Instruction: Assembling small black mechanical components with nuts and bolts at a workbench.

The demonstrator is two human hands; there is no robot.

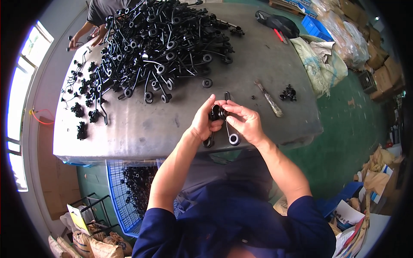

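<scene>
Near the table's front edge, my left hand (203, 119) is closed round a black ribbed fitting (218, 112), its thumb pointing up. From the other side my right hand (248, 123) pinches the same fitting with thumb and fingers. Thin black rods run from beneath the hands. One ends in a black ring with a pale centre (234, 139); a second dark ring (208, 141) shows below my left hand. Above my fingers a narrow dark loop (227, 95) sticks out. How these parts join is hidden by my fingers.
A big heap of black ring-ended rods (159, 51) covers the table's far left, with small black fittings (81, 130) beside it. Right of my hands lie a worn bar-shaped tool (270, 101) and a fitting cluster (288, 93). A blue crate (124, 202) stands below; another person's hand (74, 43) works far left.
</scene>
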